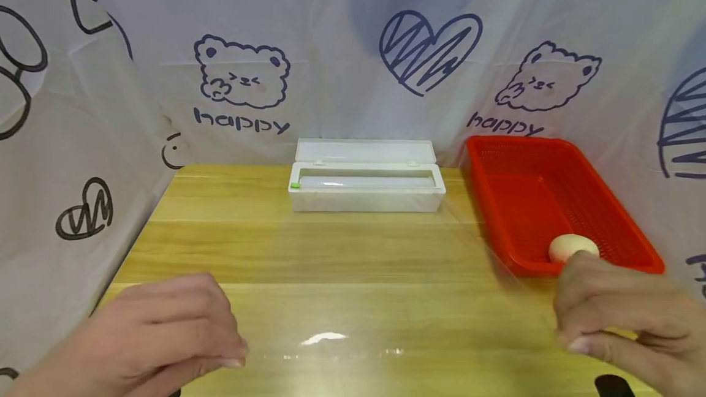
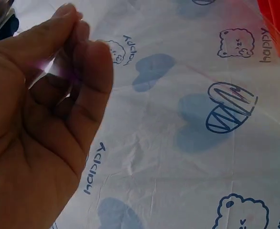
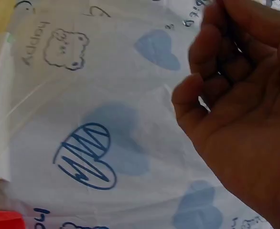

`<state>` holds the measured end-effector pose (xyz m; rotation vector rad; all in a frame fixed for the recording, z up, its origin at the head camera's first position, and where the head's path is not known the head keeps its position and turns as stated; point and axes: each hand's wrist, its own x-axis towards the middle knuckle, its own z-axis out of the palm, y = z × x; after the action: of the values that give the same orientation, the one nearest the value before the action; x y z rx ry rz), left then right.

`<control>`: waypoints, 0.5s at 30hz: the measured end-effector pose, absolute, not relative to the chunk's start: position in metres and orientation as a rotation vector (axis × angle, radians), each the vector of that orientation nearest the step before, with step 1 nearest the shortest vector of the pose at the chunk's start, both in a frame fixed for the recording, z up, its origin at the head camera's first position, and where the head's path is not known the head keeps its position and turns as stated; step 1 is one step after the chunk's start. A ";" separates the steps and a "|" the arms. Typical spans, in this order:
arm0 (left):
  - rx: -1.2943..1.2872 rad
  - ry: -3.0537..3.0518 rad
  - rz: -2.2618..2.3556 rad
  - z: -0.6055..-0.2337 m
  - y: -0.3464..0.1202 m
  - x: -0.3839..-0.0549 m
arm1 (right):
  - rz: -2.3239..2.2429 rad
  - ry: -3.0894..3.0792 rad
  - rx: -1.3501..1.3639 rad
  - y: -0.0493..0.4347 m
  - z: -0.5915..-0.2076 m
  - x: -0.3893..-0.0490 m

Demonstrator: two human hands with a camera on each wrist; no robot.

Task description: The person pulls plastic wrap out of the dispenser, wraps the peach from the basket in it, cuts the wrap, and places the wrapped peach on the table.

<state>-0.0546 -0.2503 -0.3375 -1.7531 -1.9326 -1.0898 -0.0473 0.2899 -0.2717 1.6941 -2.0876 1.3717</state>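
Observation:
A long white dispenser box (image 1: 366,202) stands at the back of the wooden table with its lid (image 1: 365,151) tipped back. A pale roll (image 1: 366,182) lies inside it. Clear plastic wrap (image 1: 353,256) stretches from the box toward me, faintly visible by its sheen and its slanting right edge. At the lower left, my left hand (image 1: 176,329) pinches the wrap between thumb and fingertips. My right hand (image 1: 623,317) pinches it on the other side, in front of the red basket. The wrap is hard to make out at the fingertips in both wrist views.
A red plastic basket (image 1: 543,201) sits at the right of the table. In its near end lies a pale, egg-shaped thing (image 1: 570,245), partly hidden by my right hand. A white sheet (image 1: 331,78) with printed bears and hearts hangs behind and beside the table.

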 end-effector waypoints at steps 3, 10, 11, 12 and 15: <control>-1.787 -2.168 -0.943 -0.304 -0.226 -0.039 | 1.163 -2.380 1.748 0.291 -0.278 -0.039; -1.829 -2.599 -0.768 -0.320 -0.195 -0.038 | 0.892 -3.202 1.596 0.268 -0.305 -0.036; -1.828 -2.655 -0.758 -0.328 -0.193 -0.038 | 0.869 -3.296 1.552 0.263 -0.310 -0.036; -1.804 -2.736 -0.772 -0.335 -0.191 -0.038 | 0.814 -3.313 1.565 0.259 -0.315 -0.036; -1.695 -2.934 -0.806 -0.355 -0.185 -0.035 | 0.773 -3.347 1.539 0.248 -0.331 -0.035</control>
<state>-0.0345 -0.1848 -0.3551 -1.6947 -2.9340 -0.8060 -0.0347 0.2476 -0.3309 1.5394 -3.3469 0.7727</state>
